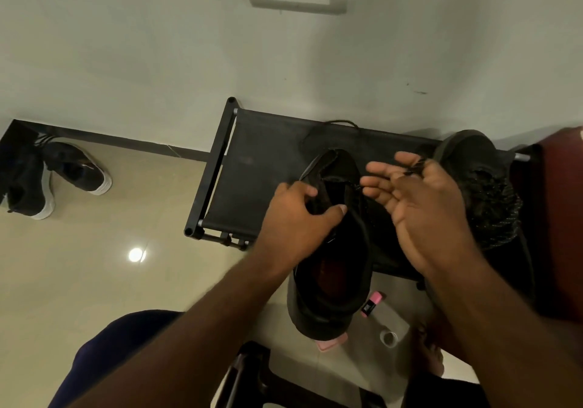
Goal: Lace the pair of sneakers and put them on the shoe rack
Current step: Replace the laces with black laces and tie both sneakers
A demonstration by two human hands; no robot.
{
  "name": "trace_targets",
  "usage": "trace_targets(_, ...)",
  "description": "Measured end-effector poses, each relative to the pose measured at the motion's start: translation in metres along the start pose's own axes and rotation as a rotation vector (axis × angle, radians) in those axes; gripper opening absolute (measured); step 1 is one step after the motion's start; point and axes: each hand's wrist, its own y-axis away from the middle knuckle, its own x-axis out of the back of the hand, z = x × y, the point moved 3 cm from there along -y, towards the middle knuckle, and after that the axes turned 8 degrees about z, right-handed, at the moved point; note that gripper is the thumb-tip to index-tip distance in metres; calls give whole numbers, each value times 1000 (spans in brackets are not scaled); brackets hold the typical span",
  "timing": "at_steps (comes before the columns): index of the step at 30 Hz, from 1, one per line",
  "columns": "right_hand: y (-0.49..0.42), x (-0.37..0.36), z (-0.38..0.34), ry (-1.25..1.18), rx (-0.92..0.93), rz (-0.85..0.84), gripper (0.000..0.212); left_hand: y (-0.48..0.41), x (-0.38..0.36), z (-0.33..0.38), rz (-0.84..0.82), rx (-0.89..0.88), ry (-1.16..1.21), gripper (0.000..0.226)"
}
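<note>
Sneaker [334,281] looks barely laced; left hand [296,215] grips its tongue, right hand [422,205] spread, hold unclear. Second sneaker [479,187] sits on the shoe rack [252,155].

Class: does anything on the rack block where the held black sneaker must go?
Nothing visible on the left of the black fabric rack; a second black sneaker fills its right end, a thin black lace lies at the back.
</note>
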Motion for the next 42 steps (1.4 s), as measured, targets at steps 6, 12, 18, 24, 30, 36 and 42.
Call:
trace_targets(6, 4, -7, 5, 380, 146, -105, 9, 26, -1, -6, 74, -102, 9, 51)
trace_targets(12, 10, -24, 17, 512, 194, -162, 17, 15, -5, -9, 141, -84, -22, 28)
trace_targets(18, -7, -36, 27, 596, 213, -141, 20, -9, -9, -7, 117, 27, -146, 27)
trace_targets(24, -17, -34, 30, 578, 171, -115, 15, -24, -8, -7, 111, 104, -194, 30)
trace_targets(30, -18, -36, 32, 554, 205, -63, 14, -28, -6, -6, 111, 35, -80, 12)
trace_targets(36, -22, -34, 25, 581, 271, -9, 13, -15, -7, 5, 85, -155, 14, 7)
trace_targets(42, -22, -36, 29, 661, 260, -79, 18, -19, -9, -1, 36, -46, 85, 6)
